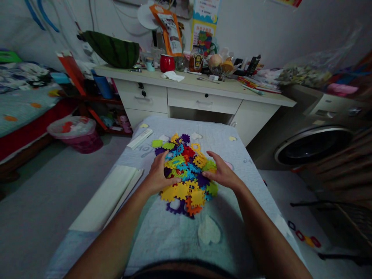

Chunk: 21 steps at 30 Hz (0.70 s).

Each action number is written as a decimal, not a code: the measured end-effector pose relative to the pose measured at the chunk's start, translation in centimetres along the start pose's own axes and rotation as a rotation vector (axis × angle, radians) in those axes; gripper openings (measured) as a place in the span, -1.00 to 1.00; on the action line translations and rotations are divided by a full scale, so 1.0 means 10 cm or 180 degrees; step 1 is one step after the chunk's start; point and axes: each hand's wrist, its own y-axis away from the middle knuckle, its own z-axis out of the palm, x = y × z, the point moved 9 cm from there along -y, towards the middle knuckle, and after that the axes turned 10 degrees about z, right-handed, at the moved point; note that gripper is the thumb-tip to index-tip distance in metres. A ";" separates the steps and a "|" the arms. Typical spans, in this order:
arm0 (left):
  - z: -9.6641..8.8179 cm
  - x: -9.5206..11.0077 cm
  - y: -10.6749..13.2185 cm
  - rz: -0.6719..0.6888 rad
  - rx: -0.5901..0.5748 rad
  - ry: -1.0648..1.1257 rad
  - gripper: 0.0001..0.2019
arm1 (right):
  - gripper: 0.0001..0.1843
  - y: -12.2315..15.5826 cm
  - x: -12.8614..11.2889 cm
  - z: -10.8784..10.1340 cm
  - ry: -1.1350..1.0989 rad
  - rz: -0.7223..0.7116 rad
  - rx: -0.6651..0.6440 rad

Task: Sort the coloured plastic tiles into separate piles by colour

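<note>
Plastic, toothed tiles form one heap between left hand and right hand, both with fingers wide.

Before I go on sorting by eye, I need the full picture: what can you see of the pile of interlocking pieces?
The pile of interlocking pieces lies spread on the pale blue cloth. Its flat, plastic-looking pieces have toothed edges; some are solid, others open frames. Yellow, purple, blue, green, red and orange are mixed, overlapping at various tilts. Whether any are joined, I cannot tell. The left hand and right hand flank it, thumbs over its edges, apparently touching pieces.
</note>
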 end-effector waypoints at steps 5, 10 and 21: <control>-0.03 0.07 0.19 -0.0324 -0.0893 -0.0640 0.20 | 0.42 0.29 0.42 0.18 0.0791 0.0457 -0.0605; 0.07 0.24 0.33 -0.0279 -0.1209 -0.0771 0.22 | 0.48 0.33 0.36 0.36 0.0875 0.0395 -0.0690; 0.30 0.47 0.11 0.0470 -0.0199 0.0176 0.19 | 0.21 0.14 0.23 0.31 -0.0935 0.0267 -0.0272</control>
